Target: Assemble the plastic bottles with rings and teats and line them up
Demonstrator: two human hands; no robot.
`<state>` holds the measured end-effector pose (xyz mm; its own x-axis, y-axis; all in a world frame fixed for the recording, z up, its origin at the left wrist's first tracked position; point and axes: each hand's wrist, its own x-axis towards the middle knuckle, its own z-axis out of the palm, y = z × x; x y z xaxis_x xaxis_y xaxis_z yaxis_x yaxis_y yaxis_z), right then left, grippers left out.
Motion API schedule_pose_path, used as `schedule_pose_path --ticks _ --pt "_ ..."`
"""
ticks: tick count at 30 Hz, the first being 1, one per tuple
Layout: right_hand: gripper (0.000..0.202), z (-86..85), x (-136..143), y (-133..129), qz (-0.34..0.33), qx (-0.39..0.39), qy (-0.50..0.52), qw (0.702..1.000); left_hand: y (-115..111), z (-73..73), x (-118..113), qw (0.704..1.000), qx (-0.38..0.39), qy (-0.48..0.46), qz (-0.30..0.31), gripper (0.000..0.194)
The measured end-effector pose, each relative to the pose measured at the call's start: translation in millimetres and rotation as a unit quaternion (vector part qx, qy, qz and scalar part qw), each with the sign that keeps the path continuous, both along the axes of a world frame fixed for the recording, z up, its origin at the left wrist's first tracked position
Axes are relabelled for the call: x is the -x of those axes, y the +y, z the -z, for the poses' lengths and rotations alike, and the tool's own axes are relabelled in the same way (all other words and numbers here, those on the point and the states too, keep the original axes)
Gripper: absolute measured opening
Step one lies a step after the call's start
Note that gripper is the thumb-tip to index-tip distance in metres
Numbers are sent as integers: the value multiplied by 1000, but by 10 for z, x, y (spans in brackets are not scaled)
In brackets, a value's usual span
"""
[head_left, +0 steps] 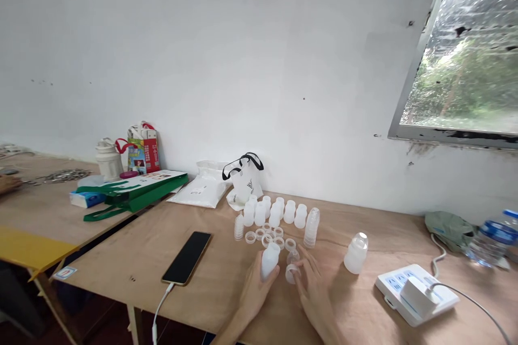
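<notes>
My left hand (254,289) clasps a white bottle (270,260) upright, slightly tilted, thumb and fingers wrapped around its sides, just in front of a group of bottles (275,213) standing on a wooden table (226,280). My right hand (314,287), also in front of the group and to the right of the held bottle, has its fingers slightly spread at a small translucent piece (291,274); whether they pinch it or only touch it, I cannot tell.

Between my hands and the group lie loose white rings (267,239). A short stack of small translucent parts (239,227) rises at the group's left end, and a taller stack of clear caps (312,228) stands at its right end. Well to the right of the group, a bottle with a clear cover (356,253) stands alone; farther right and nearer me sits a white power strip (416,294) with a charger plugged in.

To the left of the group, a phone (186,257) lies screen up, a white cable attached. Behind the group's left side, a tote bag with black handles (245,184) leans near the wall, beside a white plastic package (202,190).
</notes>
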<state>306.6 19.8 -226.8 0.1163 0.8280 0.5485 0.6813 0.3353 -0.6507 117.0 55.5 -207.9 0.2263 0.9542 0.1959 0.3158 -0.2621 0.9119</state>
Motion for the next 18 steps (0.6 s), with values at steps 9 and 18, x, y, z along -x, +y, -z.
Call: schedule_pose_path --ticks 9,18 --pt "44 -39 -52 -20 108 21 105 988 -103 -72 -19 996 -10 65 67 45" --pt "35 31 -12 24 3 2 97 995 -132 -118 -27 991 -29 64 115 39"
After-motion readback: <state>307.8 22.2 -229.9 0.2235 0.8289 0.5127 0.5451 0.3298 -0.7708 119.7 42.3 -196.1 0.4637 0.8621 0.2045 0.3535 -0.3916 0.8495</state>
